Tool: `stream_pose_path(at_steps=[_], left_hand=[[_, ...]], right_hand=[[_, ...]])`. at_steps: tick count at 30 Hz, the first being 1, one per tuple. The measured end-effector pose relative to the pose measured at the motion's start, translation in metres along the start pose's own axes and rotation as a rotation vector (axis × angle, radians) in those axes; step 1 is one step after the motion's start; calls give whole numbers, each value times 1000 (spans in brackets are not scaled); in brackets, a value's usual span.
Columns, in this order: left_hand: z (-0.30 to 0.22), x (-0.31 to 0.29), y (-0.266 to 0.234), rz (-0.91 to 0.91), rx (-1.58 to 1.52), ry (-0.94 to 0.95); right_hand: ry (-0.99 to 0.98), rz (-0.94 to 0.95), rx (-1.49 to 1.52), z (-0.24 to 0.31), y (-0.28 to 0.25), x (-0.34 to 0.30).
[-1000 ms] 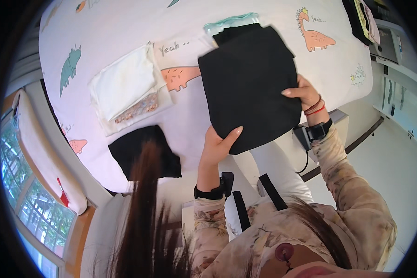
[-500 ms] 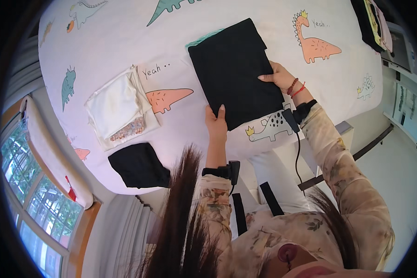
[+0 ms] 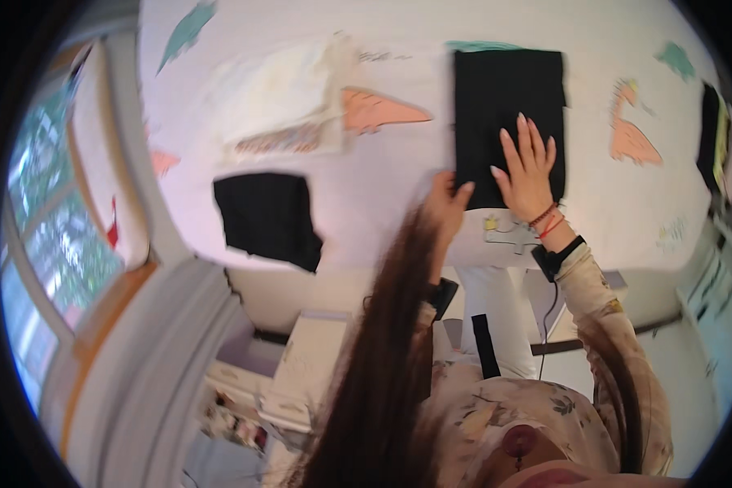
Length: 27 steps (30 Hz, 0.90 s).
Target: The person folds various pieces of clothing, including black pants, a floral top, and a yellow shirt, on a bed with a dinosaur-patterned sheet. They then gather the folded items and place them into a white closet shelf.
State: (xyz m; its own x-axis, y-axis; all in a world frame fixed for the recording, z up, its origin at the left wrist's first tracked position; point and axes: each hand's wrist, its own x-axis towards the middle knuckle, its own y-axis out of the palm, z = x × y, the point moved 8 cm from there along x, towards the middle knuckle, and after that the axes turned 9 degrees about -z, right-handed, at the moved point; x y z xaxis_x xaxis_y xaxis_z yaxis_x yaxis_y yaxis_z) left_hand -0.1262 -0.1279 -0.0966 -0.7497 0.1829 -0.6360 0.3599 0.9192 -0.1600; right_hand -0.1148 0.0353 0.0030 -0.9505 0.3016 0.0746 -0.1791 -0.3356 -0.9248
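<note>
A folded black garment [image 3: 496, 89] lies on the printed bedsheet [image 3: 398, 211], a strip of green cloth [image 3: 488, 45] showing past its far edge. My right hand [image 3: 528, 171] rests flat on its near part, palm down and fingers spread. At the near left corner, my left hand [image 3: 447, 203] has its thumb over the garment and its fingers against the side edge, closed on that corner; hair and blur cover part of this hand. To the left are a folded cream-white garment [image 3: 276, 89] with a patterned patch and a smaller folded black cloth [image 3: 267, 215].
More folded clothes [image 3: 714, 142] lie at the bed's far right edge. A white cabinet [image 3: 309, 366] stands below the near edge on the left. Grey curtains [image 3: 167, 358] and a window [image 3: 65, 228] are at the left. A black cable [image 3: 551, 305] hangs from my right wrist strap.
The black garment now lies straighter on the bed. My right hand has gone from gripping its right edge to lying flat on top. The view has shifted, so everything appears further right.
</note>
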Motion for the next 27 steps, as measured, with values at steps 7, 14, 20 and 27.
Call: stream_pose_path(at_steps=[7,14,20,27], left_hand=[[9,-25,-86,-140,-15,-9],[58,-55,-329,-878,-208,-44],[115,-48,-416,-1068,-422,-228],[106,-13,-427,-699,-672,-386]], right_hand=[[-20,-84,-119,-6,35,-7],[-56,-2,-235,52,58,-4],[-188,40,223,202,78,15],[-388,323,460,393,152,13]])
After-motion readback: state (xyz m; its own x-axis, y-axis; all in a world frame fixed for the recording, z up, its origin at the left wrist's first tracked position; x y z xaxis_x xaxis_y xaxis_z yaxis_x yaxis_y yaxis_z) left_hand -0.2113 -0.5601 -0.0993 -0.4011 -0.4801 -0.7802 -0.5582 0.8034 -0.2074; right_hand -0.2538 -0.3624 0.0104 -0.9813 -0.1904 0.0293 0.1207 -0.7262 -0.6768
